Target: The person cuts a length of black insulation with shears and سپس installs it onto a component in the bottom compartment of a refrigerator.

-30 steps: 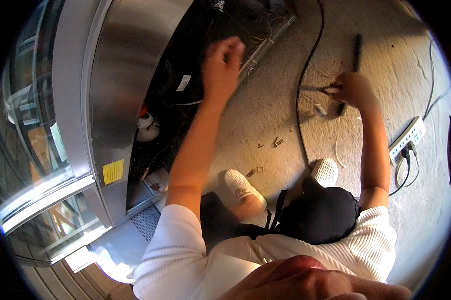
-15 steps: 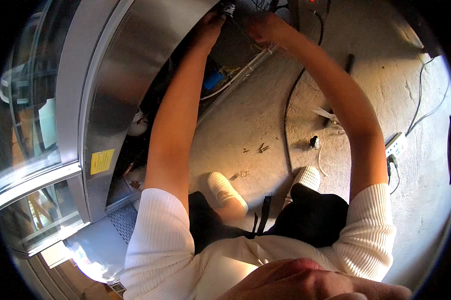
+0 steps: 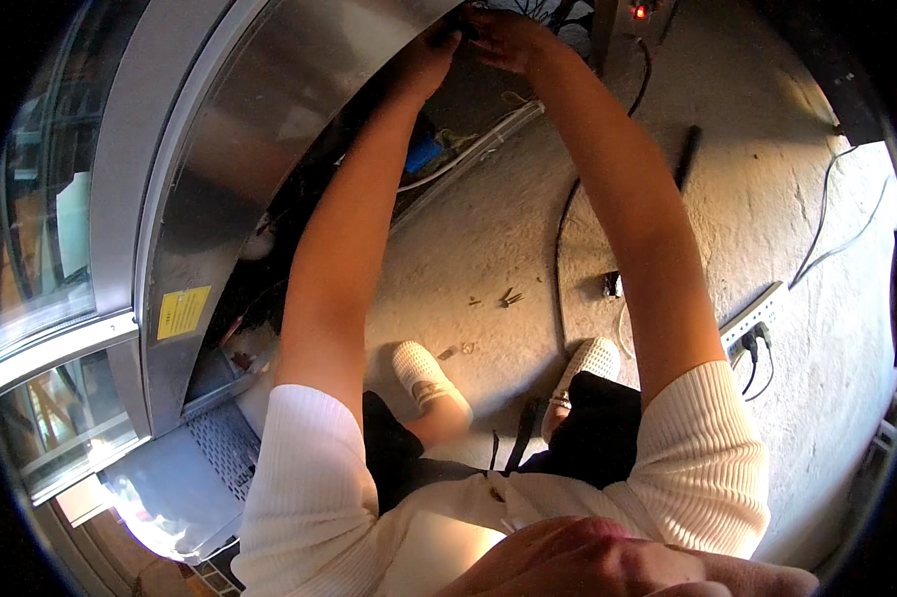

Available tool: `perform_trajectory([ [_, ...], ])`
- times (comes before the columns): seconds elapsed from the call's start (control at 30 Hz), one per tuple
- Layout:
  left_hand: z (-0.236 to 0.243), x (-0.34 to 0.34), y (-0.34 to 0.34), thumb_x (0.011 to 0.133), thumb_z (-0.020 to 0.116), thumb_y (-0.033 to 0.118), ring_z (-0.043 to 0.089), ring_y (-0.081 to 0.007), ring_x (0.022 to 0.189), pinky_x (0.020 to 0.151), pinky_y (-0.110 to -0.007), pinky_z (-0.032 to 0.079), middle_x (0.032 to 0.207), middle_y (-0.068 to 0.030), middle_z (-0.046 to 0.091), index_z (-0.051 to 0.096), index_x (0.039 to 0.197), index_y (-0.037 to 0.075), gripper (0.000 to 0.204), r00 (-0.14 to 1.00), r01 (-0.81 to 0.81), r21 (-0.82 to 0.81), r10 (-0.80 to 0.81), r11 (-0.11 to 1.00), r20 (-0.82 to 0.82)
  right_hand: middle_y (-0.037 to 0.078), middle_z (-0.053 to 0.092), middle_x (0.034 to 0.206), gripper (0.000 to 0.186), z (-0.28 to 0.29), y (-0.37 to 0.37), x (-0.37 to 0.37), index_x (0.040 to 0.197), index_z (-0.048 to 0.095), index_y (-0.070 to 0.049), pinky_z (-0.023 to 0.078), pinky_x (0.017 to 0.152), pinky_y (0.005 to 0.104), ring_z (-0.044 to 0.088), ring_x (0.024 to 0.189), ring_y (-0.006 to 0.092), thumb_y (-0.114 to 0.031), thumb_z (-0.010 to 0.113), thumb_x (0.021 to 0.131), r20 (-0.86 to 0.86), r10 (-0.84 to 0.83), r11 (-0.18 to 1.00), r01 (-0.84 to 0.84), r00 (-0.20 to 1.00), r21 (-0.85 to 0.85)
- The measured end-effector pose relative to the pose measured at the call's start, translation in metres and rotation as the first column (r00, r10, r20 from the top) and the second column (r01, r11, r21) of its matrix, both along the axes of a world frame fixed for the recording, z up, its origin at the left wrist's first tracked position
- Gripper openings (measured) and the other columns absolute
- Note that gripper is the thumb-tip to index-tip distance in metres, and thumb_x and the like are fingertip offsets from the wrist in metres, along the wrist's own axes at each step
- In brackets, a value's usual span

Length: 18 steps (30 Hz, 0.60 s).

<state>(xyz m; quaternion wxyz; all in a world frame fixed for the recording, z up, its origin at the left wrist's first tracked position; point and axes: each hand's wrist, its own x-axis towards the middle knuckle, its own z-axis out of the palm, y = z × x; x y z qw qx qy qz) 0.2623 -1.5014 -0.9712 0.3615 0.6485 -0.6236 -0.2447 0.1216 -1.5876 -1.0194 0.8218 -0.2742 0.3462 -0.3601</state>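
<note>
At the top edge, beside the lower opening of a metal cabinet, both my hands are close together. My left hand is closed round something dark, its thumb pointing toward the other hand. My right hand reaches in from the right; its upper fingers close at the same dark spot, while its lower fingers are loosely bent. Shadow and the picture's edge hide what lies between the fingers. Below the left hand, a blue object sits in the opening near a pale cable.
A black cable runs along the concrete floor by my right shoe. Right of my arm lies a white power strip with plugs. A small black-and-white item is near my forearm. A red light glows at the top.
My right hand has moved left, up against my left hand. The dark, silvery-tipped item seen at the left hand before is now hidden. The view has shifted slightly.
</note>
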Motion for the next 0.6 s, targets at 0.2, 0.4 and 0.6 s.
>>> perform_trajectory([
  [0.2,0.004,-0.001,-0.007,0.091,0.059,0.047,0.056,-0.0321,0.116,0.097,-0.045,0.044,0.127,-0.0164,0.057,0.052,0.131,0.007,0.056,0.959,-0.114,0.042,0.099,0.993,0.264,0.001,0.064,0.107,0.029,-0.074,-0.028,0.014,0.111,0.063,-0.014,0.052,0.085,0.0378,0.059,0.094,0.0203,-0.031,0.068,0.088,0.296,-0.002,0.987,-0.045,0.955,0.152],
  [0.4,0.011,0.001,0.007,0.091,0.057,0.052,0.054,-0.0319,0.119,0.098,-0.045,0.043,0.128,-0.0152,0.057,0.054,0.13,0.011,0.057,0.986,-0.139,0.059,0.132,0.989,0.102,0.006,0.057,0.122,0.047,-0.042,0.004,0.011,0.125,0.055,-0.011,0.052,0.089,0.0375,0.057,0.103,0.024,-0.032,0.07,0.087,0.215,0.034,0.997,-0.048,0.976,0.063],
  [0.6,-0.021,0.056,-0.03,0.09,0.06,0.05,0.052,-0.0297,0.121,0.098,-0.043,0.044,0.129,-0.0126,0.057,0.057,0.128,0.011,0.054,0.998,0.014,0.091,-0.019,0.996,0.053,0.01,0.044,0.14,0.061,0.006,0.012,0.0,0.138,0.044,-0.007,0.05,0.094,0.0382,0.051,0.118,0.0269,-0.034,0.068,0.089,-0.045,0.049,0.99,-0.054,0.998,-0.133],
])
